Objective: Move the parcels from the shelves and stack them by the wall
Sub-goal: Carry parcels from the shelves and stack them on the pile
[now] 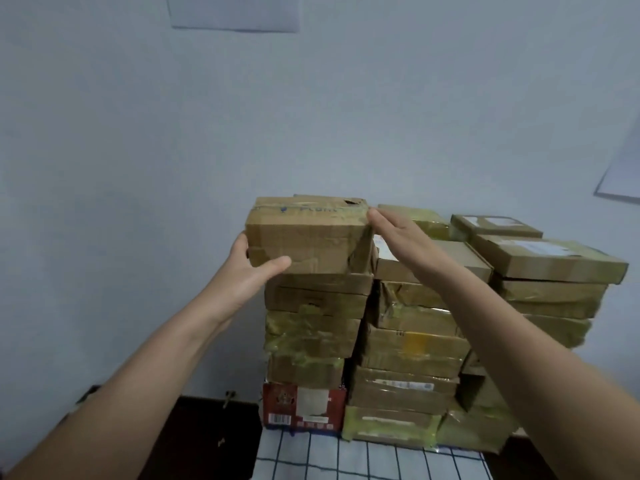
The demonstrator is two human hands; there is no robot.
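Seating the top parcel on the left stack by the wall: the left hand wraps its lower left corner, thumb across the front face and fingers round the end. The right hand lies flat, fingers straight, pressed against the opposite end. Looks like light, fairly stiff corrugated card, but it's dented, with wrinkled tape and a hole just beyond the right fingertips, so expect soft spots; best hold is probably low on the two short ends, palms squeezing inward, since taped faces may be slick.
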